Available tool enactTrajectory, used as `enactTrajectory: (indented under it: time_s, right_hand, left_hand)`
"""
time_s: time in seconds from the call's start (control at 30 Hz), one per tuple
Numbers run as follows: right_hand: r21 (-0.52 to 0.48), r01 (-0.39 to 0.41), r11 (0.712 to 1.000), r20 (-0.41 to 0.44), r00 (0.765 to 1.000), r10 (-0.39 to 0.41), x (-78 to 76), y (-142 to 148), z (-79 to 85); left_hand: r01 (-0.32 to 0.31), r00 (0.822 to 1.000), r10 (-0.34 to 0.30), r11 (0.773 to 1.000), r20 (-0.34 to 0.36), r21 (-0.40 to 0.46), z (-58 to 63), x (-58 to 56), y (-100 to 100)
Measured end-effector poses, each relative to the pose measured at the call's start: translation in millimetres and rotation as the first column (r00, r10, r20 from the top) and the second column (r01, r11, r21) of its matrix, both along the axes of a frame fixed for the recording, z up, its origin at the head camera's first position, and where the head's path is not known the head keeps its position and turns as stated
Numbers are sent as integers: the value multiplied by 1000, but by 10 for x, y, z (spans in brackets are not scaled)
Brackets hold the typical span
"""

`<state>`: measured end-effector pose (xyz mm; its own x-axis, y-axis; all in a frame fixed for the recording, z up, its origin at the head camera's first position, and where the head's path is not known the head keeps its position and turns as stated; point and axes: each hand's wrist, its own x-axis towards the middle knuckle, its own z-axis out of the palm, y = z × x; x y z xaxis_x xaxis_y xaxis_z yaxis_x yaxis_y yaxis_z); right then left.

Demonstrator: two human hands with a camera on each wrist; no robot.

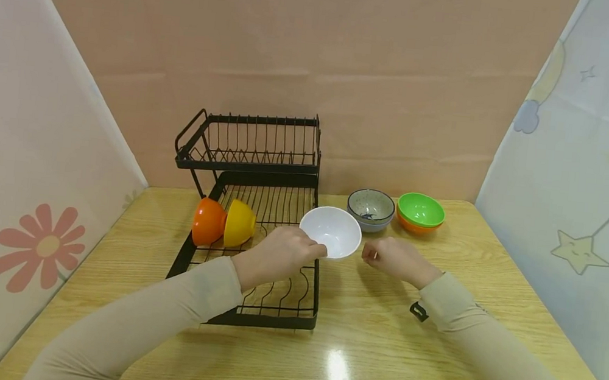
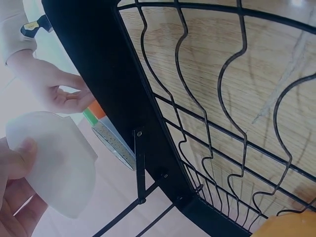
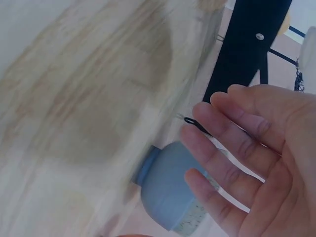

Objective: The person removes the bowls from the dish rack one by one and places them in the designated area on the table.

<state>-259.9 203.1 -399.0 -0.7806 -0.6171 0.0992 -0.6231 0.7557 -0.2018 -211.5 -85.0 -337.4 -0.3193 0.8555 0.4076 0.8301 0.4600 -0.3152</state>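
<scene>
Watching from across the room, I see the white bowl [image 1: 336, 233] held up over the right edge of the black dish rack [image 1: 276, 322], between the person's two hands. It is round, so no long axis shows; its mouth tips up toward the wearer. The left hand [image 1: 278, 256] pinches its near left rim, while the right hand [image 1: 399, 259] hovers just beyond its right side, near but apart, holding nothing. The orange bowl [image 1: 206, 223] and yellow bowl [image 1: 240, 223] stand on their sides by the rack's left edge, so the left hand is nearer to them. By the table's far edge, the green bowl [image 1: 421, 207] and speckled bowl [image 1: 370, 204] lie beyond the right hand.

From the head, the right fingers look tucked in; the right wrist view shows them loosely bent and separated. The left wrist view alone shows the thumb on the white bowl's outer wall.
</scene>
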Motion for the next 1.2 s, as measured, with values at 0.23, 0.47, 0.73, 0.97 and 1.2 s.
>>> enactTrajectory:
  time_s: [0.23, 0.47, 0.73, 0.97, 1.2]
  right_hand:
    - [-55, 87, 995, -57, 994, -90, 33, 31, 243]
    - [-206, 91, 974, -128, 985, -119, 115, 5, 491]
    - [-255, -170, 952, -255, 961, 103, 256, -148, 574]
    - [-138, -360, 923, -307, 901, 306, 340, -291, 503]
    - [-94, -434, 896, -394, 843, 367, 303, -369, 399]
  left_hand:
    - [-25, 1000, 25, 1000, 12, -2, -6, -15, 1]
    - [-25, 1000, 25, 1000, 14, -7, -10, -8, -10]
    - [-30, 999, 30, 999, 21, -13, -33, -16, -16]
    - [-41, 999, 41, 999, 16, -15, -10, -16, -21]
    - [-33, 999, 33, 999, -3, -8, -5, -22, -25]
